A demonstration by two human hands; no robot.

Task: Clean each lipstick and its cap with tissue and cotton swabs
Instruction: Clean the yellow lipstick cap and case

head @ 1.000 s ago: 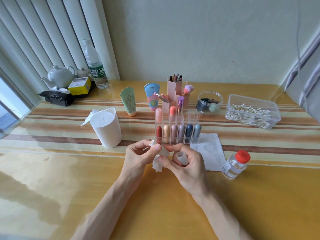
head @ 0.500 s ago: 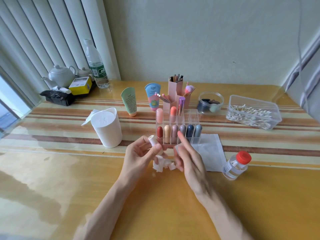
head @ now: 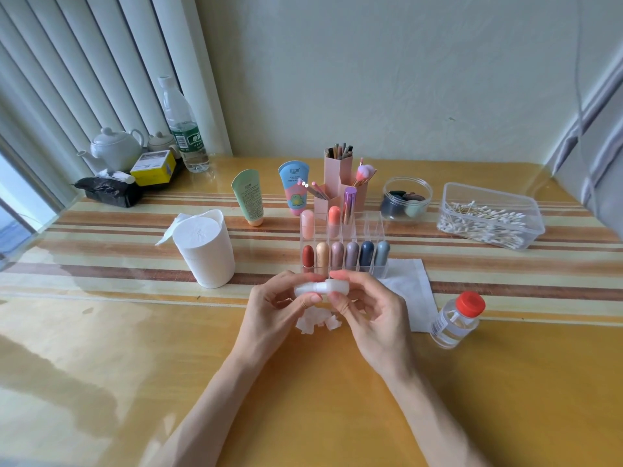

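Head view: my left grip point(head: 279, 310) pinches a white plastic lipstick tube point(head: 307, 289), my right grip point(head: 374, 315) pinches its rounded white cap point(head: 337, 285); crumpled white tissue point(head: 315, 324) shows below both.

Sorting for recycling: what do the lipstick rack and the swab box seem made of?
Lipstick rack: clear, glossy rigid plastic, probably acrylic; the tablecloth stripes show through its straight walls. Swab box: thinner, slightly cloudy plastic with rounded corners; the swabs show through.
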